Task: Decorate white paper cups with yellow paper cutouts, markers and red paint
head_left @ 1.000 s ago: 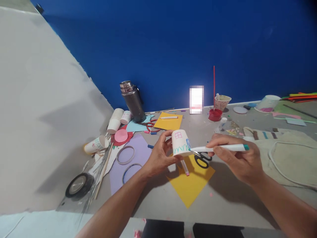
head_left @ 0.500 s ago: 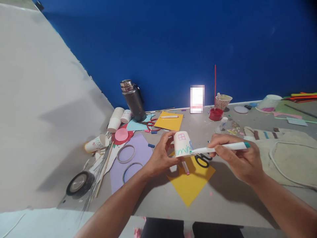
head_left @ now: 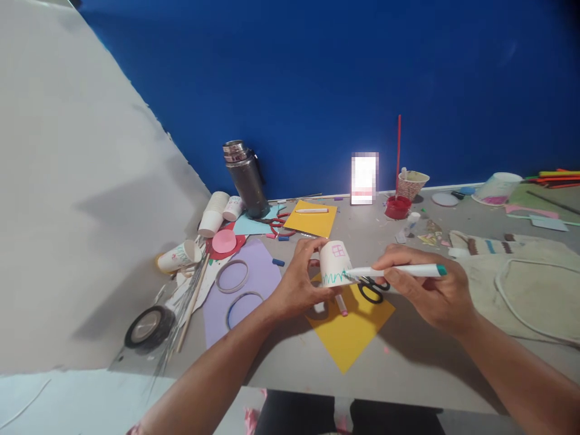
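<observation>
My left hand (head_left: 296, 281) grips an upturned white paper cup (head_left: 336, 263) above the grey table (head_left: 421, 362). A pink window is drawn on the cup, with a green zigzag line along its rim. My right hand (head_left: 426, 293) holds a white marker with a teal end (head_left: 399, 271), and its tip touches the cup's lower right edge. Black-handled scissors (head_left: 372, 291) and a pink marker (head_left: 341, 304) lie just under the cup on a yellow paper sheet (head_left: 351, 332).
A steel flask (head_left: 245, 179), stacked paper cups (head_left: 214, 212), red scissors (head_left: 277, 223), a purple sheet (head_left: 247, 290) with two rings and a tape roll (head_left: 145, 326) lie left. A red paint pot (head_left: 397, 206) stands behind. A beige cloth bag (head_left: 525, 284) lies right.
The cup has turned a little in my left hand and the green zigzag has grown along its rim. The marker tip has stayed at the cup's lower edge.
</observation>
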`<state>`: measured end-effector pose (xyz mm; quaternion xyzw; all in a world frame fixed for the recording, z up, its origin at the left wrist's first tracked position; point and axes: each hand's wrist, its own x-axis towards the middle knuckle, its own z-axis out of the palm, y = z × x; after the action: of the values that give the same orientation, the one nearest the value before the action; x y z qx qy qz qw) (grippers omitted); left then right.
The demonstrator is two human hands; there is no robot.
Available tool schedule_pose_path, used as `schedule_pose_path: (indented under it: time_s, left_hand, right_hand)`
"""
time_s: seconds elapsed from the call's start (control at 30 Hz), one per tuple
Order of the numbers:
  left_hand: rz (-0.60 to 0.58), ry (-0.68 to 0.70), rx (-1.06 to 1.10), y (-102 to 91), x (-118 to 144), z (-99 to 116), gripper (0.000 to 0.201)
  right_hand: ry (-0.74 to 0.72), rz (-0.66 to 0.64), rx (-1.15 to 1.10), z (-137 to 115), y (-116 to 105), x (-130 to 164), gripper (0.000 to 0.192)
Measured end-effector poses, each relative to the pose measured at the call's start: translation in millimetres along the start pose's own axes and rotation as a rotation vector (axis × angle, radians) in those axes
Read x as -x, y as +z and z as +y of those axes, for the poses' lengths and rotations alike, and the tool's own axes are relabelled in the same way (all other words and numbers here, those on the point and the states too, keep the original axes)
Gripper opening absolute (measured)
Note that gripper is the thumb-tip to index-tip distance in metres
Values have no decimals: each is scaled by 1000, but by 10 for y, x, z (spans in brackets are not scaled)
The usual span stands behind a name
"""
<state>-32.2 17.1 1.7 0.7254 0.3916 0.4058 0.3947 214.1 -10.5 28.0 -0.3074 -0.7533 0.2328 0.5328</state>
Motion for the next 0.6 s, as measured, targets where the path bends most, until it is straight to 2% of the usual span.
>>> schedule_pose_path:
  time_s: [0.1,0.23,0.4,0.53,0.6]
  left_hand:
    - [-5,11,-50,-5,7,16,79]
    - [1,-1,-80,-6,15,40,80]
    - [2,-5,-99,-6,19,64,81]
    - [2,-7,-110,-4,18,66,81]
    - [10,-23,-104,0,17,61,81]
  right_hand:
    - [-15,14,33,4,6,1,12]
    - [30,-43,25,5,4,7,17]
    - [-14,1,45,-16,23,-11,9]
    - [21,-60,36,-18,31,-7,15]
    - [40,-20,37,5,27,17,16]
